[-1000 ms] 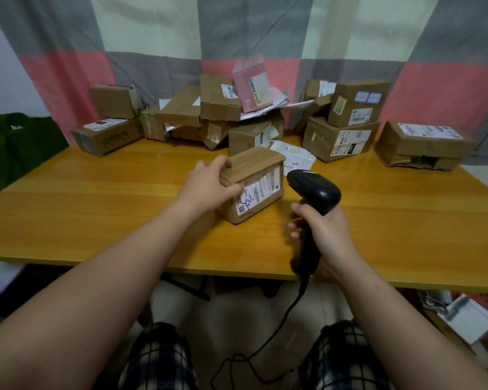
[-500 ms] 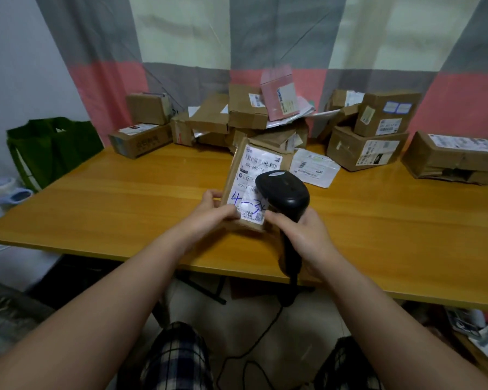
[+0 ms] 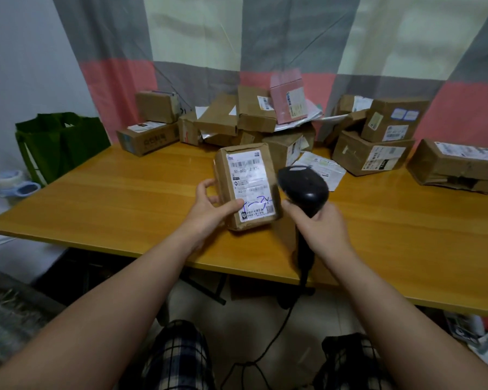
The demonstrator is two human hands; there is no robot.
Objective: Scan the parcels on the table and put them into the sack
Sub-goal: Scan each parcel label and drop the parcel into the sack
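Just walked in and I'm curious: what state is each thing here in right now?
Brown cardboard parcel with white label: upright, label facing the camera, held by the left hand.
Black handheld barcode scanner: gripped by the right hand, head beside the parcel.
Green fabric sack: standing at the table's left end.
Brown cardboard boxes at the back: piled, untouched.

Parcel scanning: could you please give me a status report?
Left hand grips brown parcel, label showing. Right hand holds scanner beside it. Nothing between parcel and green sack.

Brown cardboard parcel (image 3: pixel 247 187) (white paper label), glossy black plastic scanner (image 3: pixel 303 190), varnished wooden table (image 3: pixel 392 220)
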